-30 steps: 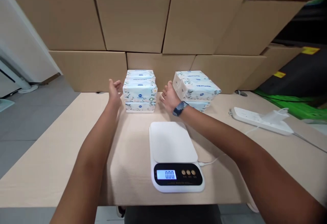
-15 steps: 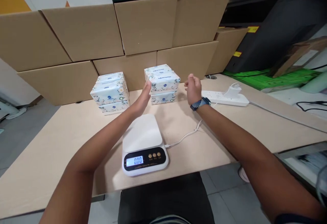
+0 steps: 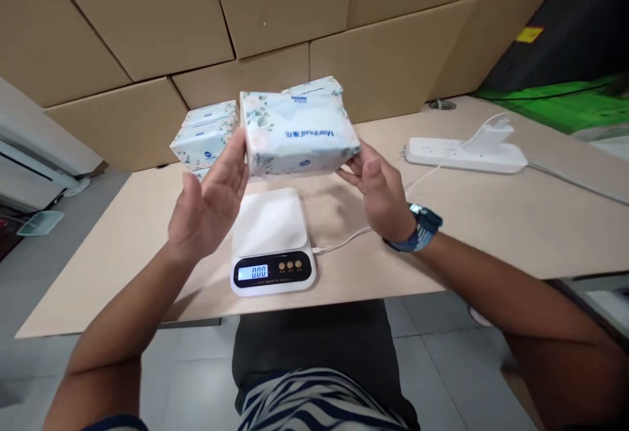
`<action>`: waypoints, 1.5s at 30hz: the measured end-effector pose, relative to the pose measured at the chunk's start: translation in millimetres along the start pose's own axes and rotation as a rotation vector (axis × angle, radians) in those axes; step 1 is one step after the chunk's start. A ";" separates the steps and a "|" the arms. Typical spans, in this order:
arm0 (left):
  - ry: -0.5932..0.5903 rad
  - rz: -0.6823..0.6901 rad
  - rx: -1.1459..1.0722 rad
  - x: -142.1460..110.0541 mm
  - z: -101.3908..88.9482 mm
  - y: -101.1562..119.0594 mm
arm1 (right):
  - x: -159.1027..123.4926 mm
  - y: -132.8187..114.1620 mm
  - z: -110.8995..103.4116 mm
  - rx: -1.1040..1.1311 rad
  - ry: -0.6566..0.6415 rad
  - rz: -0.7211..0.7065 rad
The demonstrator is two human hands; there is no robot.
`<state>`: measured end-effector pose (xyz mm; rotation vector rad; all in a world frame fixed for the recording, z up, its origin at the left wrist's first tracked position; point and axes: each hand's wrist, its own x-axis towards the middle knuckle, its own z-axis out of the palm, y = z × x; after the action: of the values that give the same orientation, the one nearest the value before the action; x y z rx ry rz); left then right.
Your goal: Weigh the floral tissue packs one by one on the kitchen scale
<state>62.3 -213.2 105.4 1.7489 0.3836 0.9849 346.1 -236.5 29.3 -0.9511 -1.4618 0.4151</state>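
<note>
Between my two hands a pack of tissues (image 3: 302, 133), white and pale blue with a flower print, is held up above the table. My left hand (image 3: 211, 198) presses its fingers against the left end, the thumb standing away. At the right end, the fingers of my right hand (image 3: 376, 185) grip the lower corner. Below the pack is a white digital scale (image 3: 270, 224) with a lit display reading 0.00. Behind my left hand stands a stack of similar packs (image 3: 204, 136). Another tissue pack (image 3: 319, 85) shows partly behind the held one.
Cardboard boxes (image 3: 388, 64) form a wall along the back of the table (image 3: 122, 241). On the right lies a white power strip (image 3: 464, 154) with a plugged-in adapter. A white cable (image 3: 344, 241) runs from the scale's right side across the tabletop.
Both hands have closed on a tissue pack from the right stack and lifted it toward me, off the pack beneath. The view has tilted down. The display still reads 0.00.
</note>
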 end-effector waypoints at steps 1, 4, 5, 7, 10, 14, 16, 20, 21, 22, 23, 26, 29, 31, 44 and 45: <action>-0.002 -0.037 -0.006 -13.9 -8.2 0.0 | -9.8 -6.0 5.5 0.060 -0.031 0.036; 0.023 -0.159 -0.019 -47.7 -29.9 -8.6 | -29.8 -17.4 20.2 0.204 -0.134 0.143; 0.058 -0.178 -0.027 -55.2 -35.6 -12.7 | -33.9 -18.9 24.2 0.223 -0.166 0.171; 0.173 -0.184 -0.044 -63.0 -45.7 -20.1 | -40.3 -18.6 30.5 0.234 -0.207 0.227; 0.345 -0.261 -0.058 -58.8 -58.3 -30.1 | -48.4 -11.9 34.7 0.214 -0.208 0.308; 0.433 -0.514 0.008 -45.0 -60.4 -50.6 | -55.4 3.5 31.7 0.020 -0.137 0.252; 0.457 -0.578 0.011 -45.8 -53.0 -63.6 | -56.3 10.9 28.7 -0.070 -0.126 0.191; 0.411 -0.601 -0.056 -63.4 -40.5 -83.1 | -55.9 19.6 24.0 -0.180 -0.137 0.131; 0.386 -0.601 -0.062 -68.2 -40.5 -85.6 | -55.8 20.5 23.3 -0.193 -0.153 0.131; 0.358 -0.600 -0.061 -72.0 -41.7 -87.2 | -55.8 21.0 22.6 -0.199 -0.175 0.137; 0.336 -0.594 -0.055 -74.8 -43.7 -87.9 | -55.9 21.1 21.8 -0.201 -0.198 0.146; 0.270 -0.558 -0.019 -77.7 -48.8 -85.7 | -56.3 19.3 19.2 -0.219 -0.235 0.172; 0.214 -0.541 -0.010 -76.8 -47.9 -79.7 | -56.1 15.3 16.5 -0.246 -0.229 0.152; 0.194 -0.530 -0.018 -76.3 -45.4 -76.2 | -55.3 12.0 15.2 -0.231 -0.229 0.112; 0.305 -0.534 -0.051 -72.8 -48.5 -81.4 | -51.6 0.0 13.0 -0.293 -0.192 -0.044; 0.303 -0.530 -0.048 -72.2 -48.7 -81.3 | -51.2 -0.3 13.0 -0.307 -0.186 -0.053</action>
<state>-3.3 -197.5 7.1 1.3469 0.9536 0.8552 327.4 -271.5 -5.5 -1.1366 -1.7500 0.2476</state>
